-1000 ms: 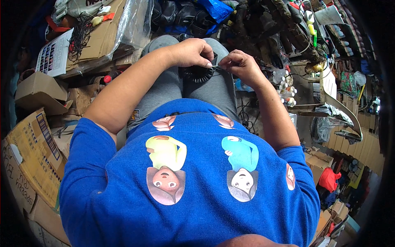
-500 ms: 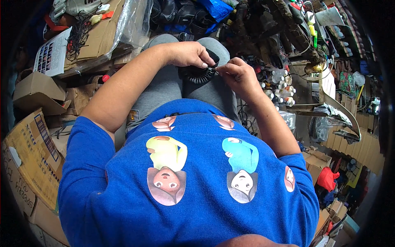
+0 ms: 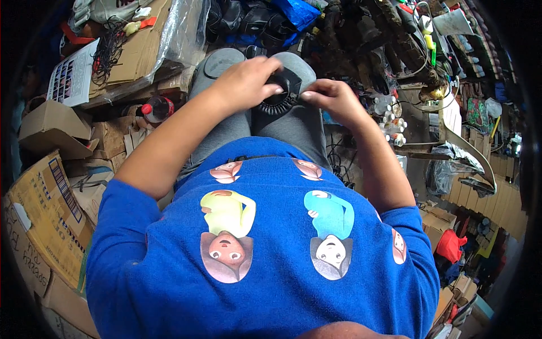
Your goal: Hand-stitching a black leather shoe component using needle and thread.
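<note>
A black, round part with a ribbed rim [image 3: 274,107] rests on my grey-trousered right thigh, with a dark flap-like piece at its upper right. From the left, my left hand [image 3: 248,83] is curled over the part's left side, thumb across it; its fingertips are slightly blurred. My right hand [image 3: 334,99] pinches with thumb and forefinger at the part's right edge. Whatever fine piece sits between those fingertips is too small to make out.
A bottle with a red cap [image 3: 158,109] stands left of my leg. Cardboard boxes [image 3: 53,129] crowd the left side. Several small clear bottles [image 3: 389,121] stand to the right, near a curved metal strip [image 3: 471,155]. Black bags and a blue sheet [image 3: 299,20] lie beyond my knees.
My left hand has drawn back to the left, and its fingers have lifted and spread from the right fingertips. The right hand has shifted slightly right. The red-capped bottle now shows more.
</note>
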Demonstrator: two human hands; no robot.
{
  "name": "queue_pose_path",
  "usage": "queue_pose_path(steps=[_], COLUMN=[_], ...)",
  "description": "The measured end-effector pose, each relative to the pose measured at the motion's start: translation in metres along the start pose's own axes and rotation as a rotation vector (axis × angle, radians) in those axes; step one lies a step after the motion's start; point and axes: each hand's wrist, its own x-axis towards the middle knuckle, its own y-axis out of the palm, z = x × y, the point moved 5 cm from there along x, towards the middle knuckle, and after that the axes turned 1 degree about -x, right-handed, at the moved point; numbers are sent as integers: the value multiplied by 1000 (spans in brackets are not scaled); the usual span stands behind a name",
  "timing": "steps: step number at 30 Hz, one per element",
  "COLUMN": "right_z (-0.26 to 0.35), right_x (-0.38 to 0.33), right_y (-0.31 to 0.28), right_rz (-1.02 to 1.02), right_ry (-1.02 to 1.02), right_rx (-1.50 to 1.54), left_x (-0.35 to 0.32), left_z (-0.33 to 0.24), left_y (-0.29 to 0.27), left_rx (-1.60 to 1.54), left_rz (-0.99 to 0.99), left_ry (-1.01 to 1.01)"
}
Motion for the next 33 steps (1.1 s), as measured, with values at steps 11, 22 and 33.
queue_pose_path(steps=[11,22,33], right_z=[-91,-133,-3], right_x=[-74,-85,-13], right_y=[-97,-44,-70], right_rz=[-256,-297,-358], right_ry=[59,21,-140], right_rx=[329,-628,20], left_x=[-49,-58,-103], left_z=[63,78,26], left_y=[-101,-94,-205], left_rx=[-335,-1540,-18], left_rz=[-379,-282,-555], left_ry=[-397,-364,-217])
